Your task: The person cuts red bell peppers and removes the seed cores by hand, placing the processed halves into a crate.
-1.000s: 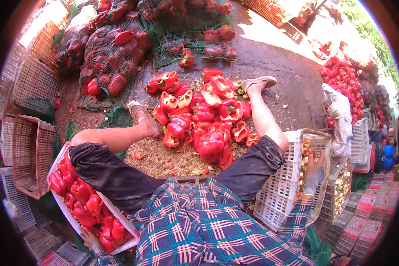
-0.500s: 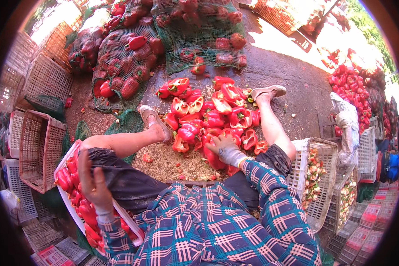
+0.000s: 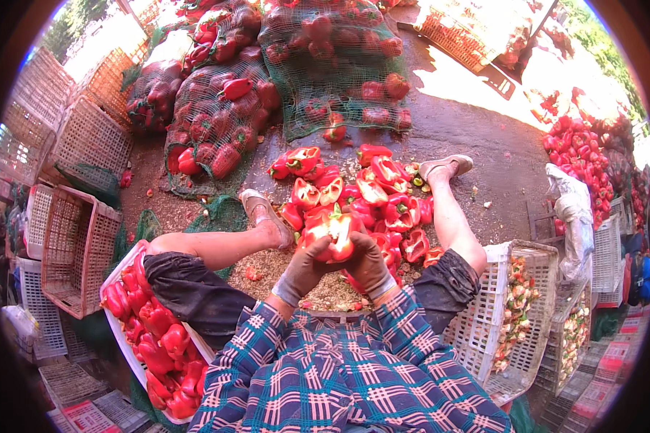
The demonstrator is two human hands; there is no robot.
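Both of my gloved hands come together between my knees around one red bell pepper (image 3: 314,229). Its green stem points away from me, and a pale, bright patch shows on its front between the thumbs. My left hand (image 3: 303,273) closes on its left side, my right hand (image 3: 368,265) on its right. Just beyond lies a heap of red bell peppers (image 3: 401,211), many split open with pale insides. To my left, a white crate (image 3: 119,263) holds several red peppers (image 3: 155,321).
Green mesh sacks (image 3: 217,119) full of peppers stand ahead. By my right knee, a white crate (image 3: 477,310) adjoins another crate (image 3: 538,289) holding cut cores (image 3: 516,289). Empty crates (image 3: 68,245) are stacked at left. Seeds and scraps (image 3: 271,270) litter the ground.
My left hand has moved from above the left crate to the middle, its fingers now closed. My right hand has left the heap; both hands now grip one pepper. The view has shifted slightly.
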